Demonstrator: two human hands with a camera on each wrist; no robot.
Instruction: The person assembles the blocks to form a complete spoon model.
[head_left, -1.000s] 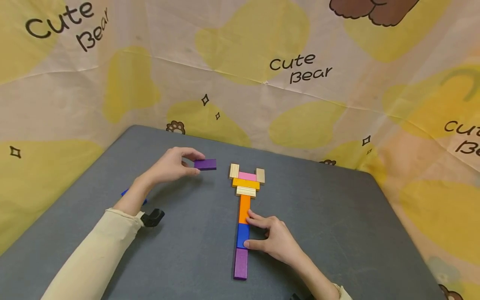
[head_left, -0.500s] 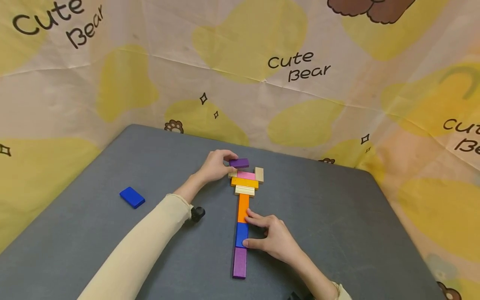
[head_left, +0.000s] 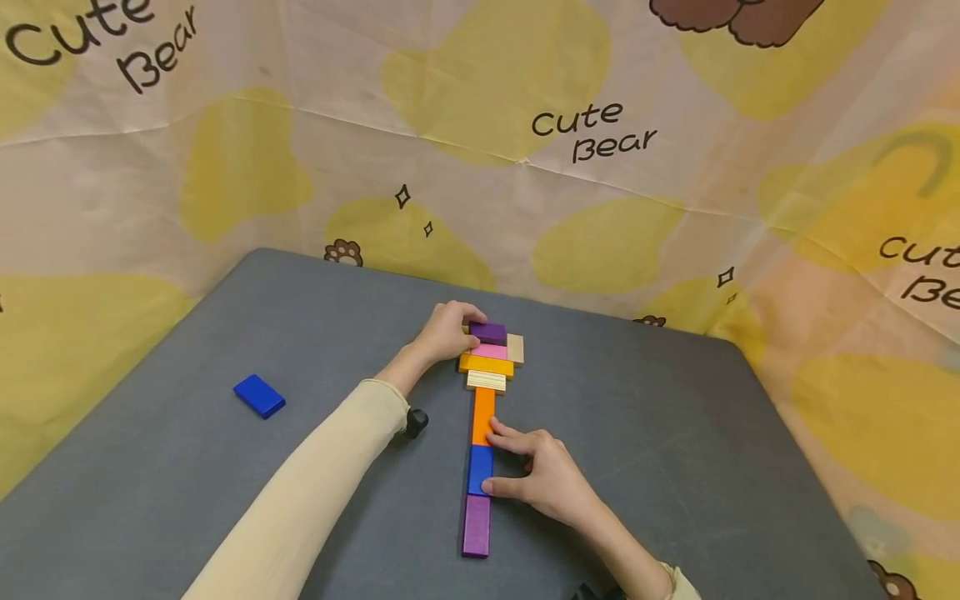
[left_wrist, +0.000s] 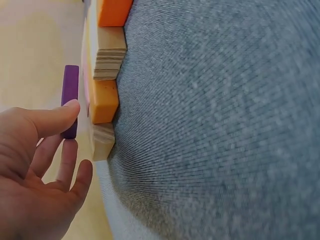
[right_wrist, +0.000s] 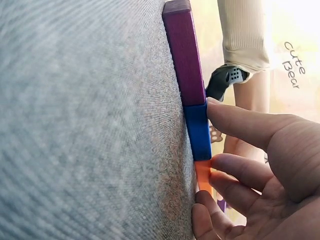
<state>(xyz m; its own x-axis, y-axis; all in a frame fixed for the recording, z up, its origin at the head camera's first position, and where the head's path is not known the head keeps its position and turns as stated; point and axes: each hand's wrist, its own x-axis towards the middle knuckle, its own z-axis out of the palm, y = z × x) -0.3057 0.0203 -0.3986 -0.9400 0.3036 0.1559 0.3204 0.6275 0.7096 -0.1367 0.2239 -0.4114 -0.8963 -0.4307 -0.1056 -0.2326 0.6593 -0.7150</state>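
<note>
My left hand (head_left: 446, 332) pinches a dark purple block (head_left: 491, 333) between thumb and fingers, just over a pink block (head_left: 490, 352) at the far end of a block row. In the left wrist view the purple block (left_wrist: 71, 82) is raised off the table. Pale wooden blocks flank the pink one; the right one (head_left: 515, 348) shows, the left is mostly hidden by my hand. Nearer lie a yellow-orange block (head_left: 486, 366), a striped wooden block (head_left: 486, 381) and an orange block (head_left: 483, 417). My right hand (head_left: 553, 479) rests with thumb on a blue block (head_left: 480, 469) and fingertips at the orange one.
A purple block (head_left: 476, 527) ends the row at the near side. Another blue block (head_left: 259, 396) lies alone on the grey table (head_left: 360, 333) at left. A printed cloth (head_left: 465, 100) hangs behind the table.
My left hand has carried the purple block rightward from the left side to above the pink block. The lone blue block is now uncovered. My right hand has stayed in place.
</note>
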